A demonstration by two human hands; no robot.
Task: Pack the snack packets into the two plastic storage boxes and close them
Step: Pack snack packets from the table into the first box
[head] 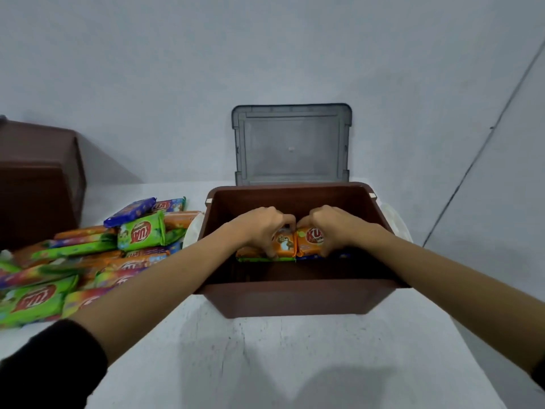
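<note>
An open brown storage box (292, 299) stands in front of me on the white table. Both my hands are inside it. My left hand (262, 228) grips an orange snack packet (285, 243). Beside it, my right hand (330, 225) grips a second orange snack packet (309, 240). The two packets touch end to end and rest on other packets stacked in the box. A pile of green, orange and blue snack packets (88, 261) lies on the table to the left. A second brown storage box (38, 184) stands at the far left.
A grey translucent lid (292, 146) leans upright against the wall behind the open box. White handles (395, 222) stick out at the box's sides. The white table (265, 364) runs toward me; a wall closes off the back and right.
</note>
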